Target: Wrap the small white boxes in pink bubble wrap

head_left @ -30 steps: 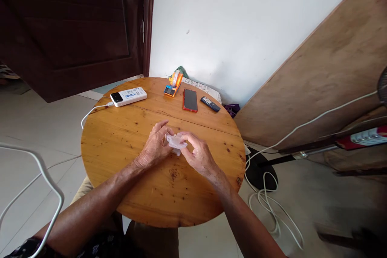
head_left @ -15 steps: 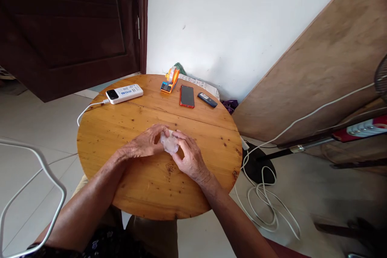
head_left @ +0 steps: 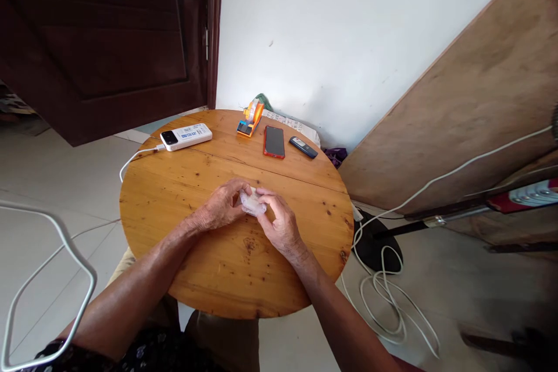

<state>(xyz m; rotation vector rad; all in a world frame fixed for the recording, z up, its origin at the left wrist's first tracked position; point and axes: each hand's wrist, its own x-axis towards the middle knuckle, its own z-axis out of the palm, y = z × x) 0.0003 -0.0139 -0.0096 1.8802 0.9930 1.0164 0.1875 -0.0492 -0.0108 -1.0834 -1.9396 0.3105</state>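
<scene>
A small whitish, semi-transparent bundle, seemingly wrapped in plastic film, is held between my two hands over the middle of the round wooden table. My left hand grips its left side, thumb and fingers closed on it. From the right, my right hand pinches its other edge with thumb and fingertips. What is inside the bundle I cannot make out.
Toward the back of the table lie a white power bank with a cable, an orange tape dispenser, a red-cased phone and a dark handheld device. White cable coils lie on the floor at right.
The bundle has been tilted in my hands and now looks flatter and narrower from front to back. Both hands still hold it. The camera view has shifted slightly.
</scene>
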